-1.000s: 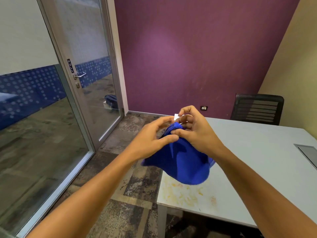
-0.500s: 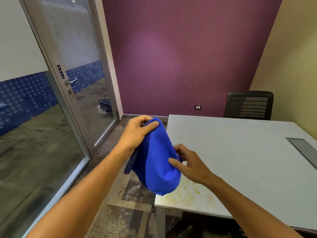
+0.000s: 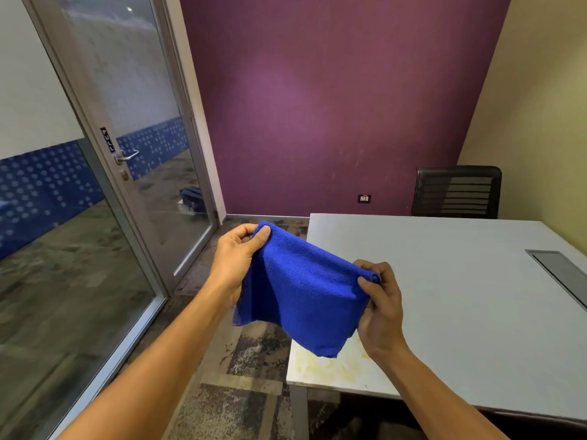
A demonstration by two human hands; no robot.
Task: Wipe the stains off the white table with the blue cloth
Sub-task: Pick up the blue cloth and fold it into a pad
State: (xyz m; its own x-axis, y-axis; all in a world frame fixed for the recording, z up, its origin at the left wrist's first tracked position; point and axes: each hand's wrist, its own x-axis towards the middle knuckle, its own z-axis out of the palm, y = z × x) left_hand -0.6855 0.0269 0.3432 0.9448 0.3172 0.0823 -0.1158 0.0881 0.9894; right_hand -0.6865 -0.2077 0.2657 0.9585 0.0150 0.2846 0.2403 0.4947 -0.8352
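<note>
Blue and ribbed, the cloth [image 3: 305,293] hung in the air, stretched between both hands over the tabletop's [image 3: 460,281] near left corner. The left hand [image 3: 236,257] pinched its upper left corner, thumb on top; the right hand [image 3: 379,304] had its grip closed on the opposite corner. The cloth's lower edge dangled just above the yellow stains [image 3: 330,363] smeared on that corner. A black chair [image 3: 457,192] stood at the far side, a glass door [image 3: 127,138] to the left.

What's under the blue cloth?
Under the hanging blue cloth are yellow stains on the white table corner and patterned floor. Any stain directly behind it is hidden.
</note>
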